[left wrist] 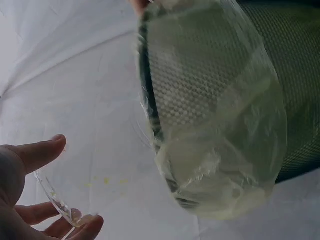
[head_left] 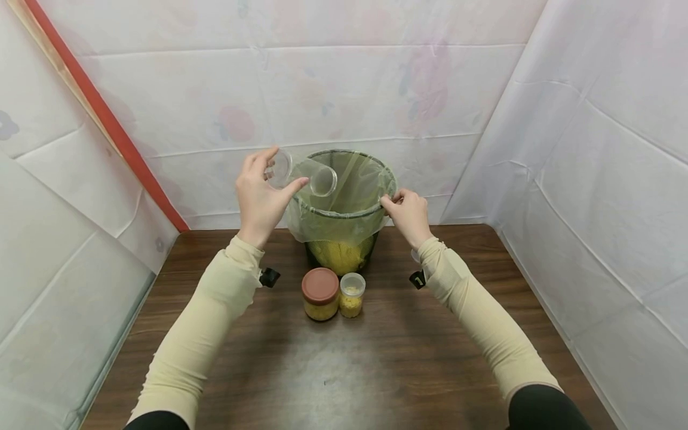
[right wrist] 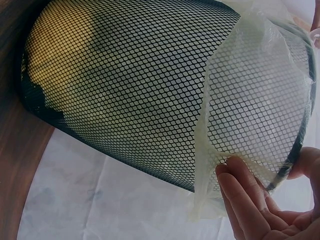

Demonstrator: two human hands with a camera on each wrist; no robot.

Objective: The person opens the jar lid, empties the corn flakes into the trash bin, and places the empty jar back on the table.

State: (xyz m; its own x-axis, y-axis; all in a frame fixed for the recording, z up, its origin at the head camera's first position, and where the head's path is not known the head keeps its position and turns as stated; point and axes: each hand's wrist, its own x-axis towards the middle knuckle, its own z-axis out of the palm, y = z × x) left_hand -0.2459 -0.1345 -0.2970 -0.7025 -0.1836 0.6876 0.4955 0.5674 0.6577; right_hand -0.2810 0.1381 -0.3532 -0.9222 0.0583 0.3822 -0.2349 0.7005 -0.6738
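Observation:
A clear plastic jar (head_left: 309,172), tipped on its side, is held between the thumb and fingers of my left hand (head_left: 260,194), its round mouth over the left edge of a mesh waste bin (right wrist: 145,100). Yellow crumbs show near the jar in the left wrist view. A thin, see-through bin bag (head_left: 338,232) lines the bin and folds down outside its rim. My right hand (head_left: 407,212) pinches the bag and rim on the right side, thumb at the rim and fingers against the outer fold. Through the mesh, something yellow (head_left: 337,257) shows low in the bin.
In front of the bin, a jar with a reddish-brown lid (head_left: 320,286) stands beside a small clear-lidded jar (head_left: 352,301) with yellow bits inside. Both stand on the dark wooden table (head_left: 333,376). White patterned sheets (head_left: 258,89) enclose the back and sides.

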